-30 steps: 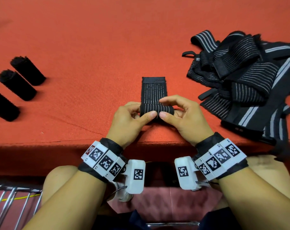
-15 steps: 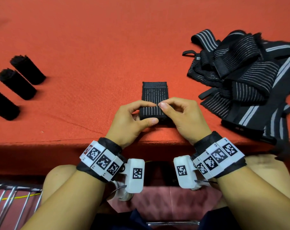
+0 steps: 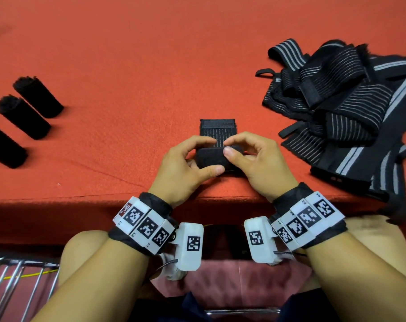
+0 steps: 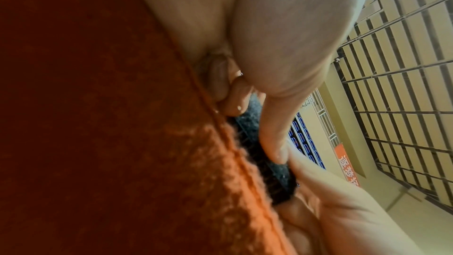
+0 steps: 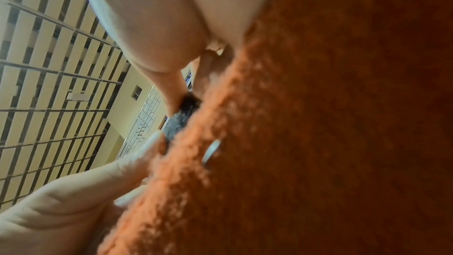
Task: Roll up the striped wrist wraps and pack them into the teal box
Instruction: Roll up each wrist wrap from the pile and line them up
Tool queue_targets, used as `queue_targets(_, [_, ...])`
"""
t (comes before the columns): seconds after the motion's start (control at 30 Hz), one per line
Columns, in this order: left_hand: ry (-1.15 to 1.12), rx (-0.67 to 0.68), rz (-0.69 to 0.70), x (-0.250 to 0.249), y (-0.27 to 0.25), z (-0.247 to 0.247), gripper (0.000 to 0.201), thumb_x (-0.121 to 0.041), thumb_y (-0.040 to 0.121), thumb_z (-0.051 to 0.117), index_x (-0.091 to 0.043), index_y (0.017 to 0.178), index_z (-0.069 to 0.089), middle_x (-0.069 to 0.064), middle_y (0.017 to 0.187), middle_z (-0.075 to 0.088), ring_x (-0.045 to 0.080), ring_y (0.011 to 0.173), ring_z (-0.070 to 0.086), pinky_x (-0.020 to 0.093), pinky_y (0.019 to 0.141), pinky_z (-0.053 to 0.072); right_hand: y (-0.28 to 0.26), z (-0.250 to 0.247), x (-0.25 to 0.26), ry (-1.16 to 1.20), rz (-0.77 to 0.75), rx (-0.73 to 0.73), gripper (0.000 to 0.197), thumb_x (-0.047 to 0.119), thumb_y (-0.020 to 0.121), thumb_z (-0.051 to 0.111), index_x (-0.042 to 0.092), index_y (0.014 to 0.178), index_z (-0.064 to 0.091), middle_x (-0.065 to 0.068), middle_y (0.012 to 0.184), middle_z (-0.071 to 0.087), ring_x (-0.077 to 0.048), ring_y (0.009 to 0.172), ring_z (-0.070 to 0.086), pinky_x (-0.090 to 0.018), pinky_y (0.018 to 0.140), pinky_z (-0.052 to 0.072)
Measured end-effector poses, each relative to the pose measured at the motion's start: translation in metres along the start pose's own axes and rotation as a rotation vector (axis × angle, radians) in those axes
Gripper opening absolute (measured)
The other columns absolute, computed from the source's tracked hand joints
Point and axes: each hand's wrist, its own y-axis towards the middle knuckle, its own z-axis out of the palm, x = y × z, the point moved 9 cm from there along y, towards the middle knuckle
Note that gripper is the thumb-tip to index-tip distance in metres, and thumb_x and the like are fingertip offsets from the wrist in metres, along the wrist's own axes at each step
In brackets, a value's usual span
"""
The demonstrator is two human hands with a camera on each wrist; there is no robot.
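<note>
A black wrist wrap with thin grey stripes (image 3: 218, 132) lies near the front edge of the red table (image 3: 151, 66), most of it wound into a thick roll (image 3: 210, 158). My left hand (image 3: 192, 159) grips the roll's left end between thumb and curled fingers. My right hand (image 3: 246, 154) pinches its right end, thumb on top. Only a short flat tail with a stitched end sticks out beyond the fingers. The left wrist view shows the dark roll (image 4: 259, 154) against the red cloth; the right wrist view shows its fuzzy end (image 5: 181, 117). No teal box is in view.
Three finished black rolls (image 3: 25, 112) lie side by side at the far left. A loose heap of unrolled striped wraps (image 3: 341, 108) covers the right side, some hanging over the front edge. A metal rack (image 3: 18, 284) stands below the table at lower left.
The roll has grown thicker and moved away from me along the wrap. The flat tail beyond my fingers has become much shorter. Both hands kept hold.
</note>
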Motion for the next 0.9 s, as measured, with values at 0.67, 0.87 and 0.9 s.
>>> queue_targets(0.67, [0.147,-0.018,0.006,0.002,0.003,0.001,0.045,-0.043,0.075,0.073,-0.039,0.118,0.064,-0.015,0.114,0.069,0.014,0.102,0.067,0.052,0.095,0.054,0.003,0.008,-0.007,-0.096,0.033,0.06,0.023,0.023,0.083,0.071,0.03,0.105,0.069,-0.015,0.083,0.067,-0.015,0.049,0.04,-0.029,0.056,0.042])
queue_targets(0.87, [0.161,-0.044,-0.026,0.005,0.004,-0.001,0.033,-0.034,0.076,0.075,-0.039,0.108,0.067,-0.015,0.101,0.072,0.009,0.092,0.067,0.045,0.093,0.054,0.007,0.006,-0.006,-0.141,0.048,0.007,0.022,0.038,0.086,0.065,0.034,0.107,0.065,0.005,0.099,0.074,-0.015,0.083,0.071,-0.045,0.083,0.058])
queue_targets(0.9, [0.155,-0.043,-0.036,0.006,0.004,0.0,0.031,-0.035,0.077,0.074,-0.038,0.107,0.068,-0.014,0.101,0.072,0.011,0.095,0.068,0.046,0.094,0.054,0.005,0.007,-0.005,-0.143,0.039,0.019,0.022,0.038,0.085,0.067,0.035,0.108,0.065,0.003,0.098,0.073,-0.013,0.071,0.068,-0.04,0.075,0.058])
